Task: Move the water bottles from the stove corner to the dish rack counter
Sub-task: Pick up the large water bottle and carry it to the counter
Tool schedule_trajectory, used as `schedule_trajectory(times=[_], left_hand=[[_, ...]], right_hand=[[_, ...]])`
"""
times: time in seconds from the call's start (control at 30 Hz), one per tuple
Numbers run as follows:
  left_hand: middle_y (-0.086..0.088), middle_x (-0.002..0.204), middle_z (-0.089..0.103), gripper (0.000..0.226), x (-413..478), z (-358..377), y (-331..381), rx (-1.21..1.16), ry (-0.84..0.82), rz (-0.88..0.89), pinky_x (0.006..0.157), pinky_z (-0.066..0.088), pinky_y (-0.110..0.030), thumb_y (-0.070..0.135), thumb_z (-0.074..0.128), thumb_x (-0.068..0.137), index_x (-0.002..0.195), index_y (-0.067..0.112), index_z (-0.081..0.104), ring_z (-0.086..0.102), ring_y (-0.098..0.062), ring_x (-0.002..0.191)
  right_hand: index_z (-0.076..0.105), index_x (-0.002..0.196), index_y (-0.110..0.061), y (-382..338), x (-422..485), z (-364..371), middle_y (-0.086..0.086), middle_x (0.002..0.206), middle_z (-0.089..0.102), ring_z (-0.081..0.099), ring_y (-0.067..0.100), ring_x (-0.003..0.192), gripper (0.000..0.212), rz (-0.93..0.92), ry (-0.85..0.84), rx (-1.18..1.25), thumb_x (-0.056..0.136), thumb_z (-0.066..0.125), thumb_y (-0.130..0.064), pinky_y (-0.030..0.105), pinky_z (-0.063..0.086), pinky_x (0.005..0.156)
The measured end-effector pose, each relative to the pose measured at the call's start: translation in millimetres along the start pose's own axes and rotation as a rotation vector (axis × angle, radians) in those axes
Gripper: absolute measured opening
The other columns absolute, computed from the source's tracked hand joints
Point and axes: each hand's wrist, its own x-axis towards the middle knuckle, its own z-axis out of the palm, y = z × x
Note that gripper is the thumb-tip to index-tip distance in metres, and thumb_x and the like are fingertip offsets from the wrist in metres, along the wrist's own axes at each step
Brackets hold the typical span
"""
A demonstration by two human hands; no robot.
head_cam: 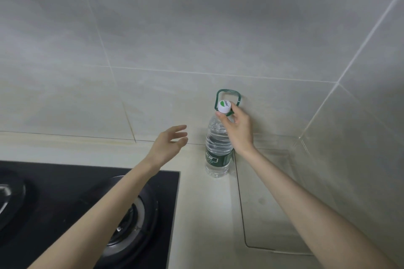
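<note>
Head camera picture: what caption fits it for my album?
The right hand grips the water bottle by its cap beside the stove; the left hand hovers open.

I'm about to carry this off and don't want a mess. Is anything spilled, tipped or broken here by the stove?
Nothing stands out. The water bottle stands upright on the counter beside the stove, with its white cap on and no water around it. The right hand grips its top, and the left hand hovers open.

This is a home kitchen. A black glass gas stove [54, 199] with a round burner [131, 223] is set into a pale stone counter [203, 214], and large grey wall tiles [153, 28] meet in a corner behind it.
</note>
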Motion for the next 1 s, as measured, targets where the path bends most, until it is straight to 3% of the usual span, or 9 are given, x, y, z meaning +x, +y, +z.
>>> schedule_trajectory(times=[0.1,0.2,0.33,0.43,0.5,0.6,0.73,1.0], left_hand=[[-0.001,0.128,0.059,0.043,-3,1,-1,-0.006,-0.046,0.015,0.091,0.049,-0.030,0.015,0.058,0.092,0.134,0.024,0.050,0.062,-0.014,0.101],[-0.002,0.132,0.056,0.053,-4,3,-4,-0.009,-0.087,0.024,0.082,0.045,-0.022,0.015,0.065,0.088,0.136,0.026,0.047,0.061,-0.016,0.106],[0.000,0.134,0.052,0.073,-11,8,-6,-0.023,-0.119,0.031,0.087,0.041,-0.022,0.021,0.077,0.077,0.140,0.033,0.041,0.054,-0.017,0.116],[0.003,0.133,0.047,0.090,-21,13,-8,-0.078,-0.137,0.062,0.090,0.040,-0.023,0.025,0.084,0.069,0.142,0.041,0.033,0.048,-0.015,0.121],[0.007,0.134,0.044,0.099,-29,14,-9,-0.090,-0.148,0.096,0.090,0.040,-0.024,0.028,0.087,0.063,0.141,0.047,0.029,0.046,-0.013,0.123],[0.012,0.132,0.047,0.104,-45,12,-6,-0.095,-0.143,0.175,0.086,0.041,-0.021,0.028,0.091,0.058,0.136,0.055,0.027,0.048,-0.007,0.121],[0.012,0.126,0.050,0.100,-67,11,0,-0.135,-0.058,0.287,0.085,0.044,-0.014,0.019,0.092,0.055,0.123,0.058,0.029,0.050,-0.003,0.118],[0.009,0.113,0.061,0.106,-128,11,0,-0.162,0.141,0.388,0.090,0.053,-0.025,0.016,0.092,0.051,0.124,0.052,0.025,0.064,-0.002,0.100]], right_hand=[[0.066,0.108,-0.022,-3,-7,-1,-0.009,0.102,0.071,0.065,0.020,0.095,0.030,0.005,0.006,0.023,0.080,0.070,-0.035,0.045,0.051,0.092],[0.068,0.103,-0.029,-11,-12,-3,-0.007,0.096,0.072,0.064,0.024,0.089,0.023,-0.006,0.021,0.056,0.080,0.071,-0.031,0.048,0.051,0.091],[0.065,0.094,-0.041,-34,-18,-6,-0.021,0.076,0.064,0.048,0.012,0.071,0.021,-0.039,0.005,0.112,0.081,0.073,-0.027,0.036,0.048,0.074],[0.066,0.091,-0.043,-61,-24,-11,0.000,0.075,0.064,0.044,0.014,0.071,0.023,-0.086,-0.021,0.174,0.081,0.073,-0.024,0.032,0.043,0.071],[0.066,0.092,-0.041,-85,-29,-15,0.005,0.083,0.067,0.048,0.013,0.077,0.024,-0.108,-0.042,0.237,0.082,0.073,-0.019,0.030,0.046,0.077],[0.065,0.093,-0.037,-120,-38,-22,-0.010,0.089,0.069,0.056,0.008,0.084,0.029,-0.144,-0.056,0.284,0.082,0.072,-0.011,0.023,0.050,0.083],[0.067,0.096,-0.031,-154,-53,-26,-0.016,0.089,0.069,0.057,0.003,0.081,0.026,-0.203,-0.098,0.281,0.081,0.073,-0.011,0.019,0.052,0.082],[0.068,0.107,-0.011,-199,-95,-23,-0.010,0.089,0.069,0.058,-0.005,0.073,0.025,-0.258,-0.153,0.326,0.082,0.071,-0.008,0.010,0.047,0.070]])
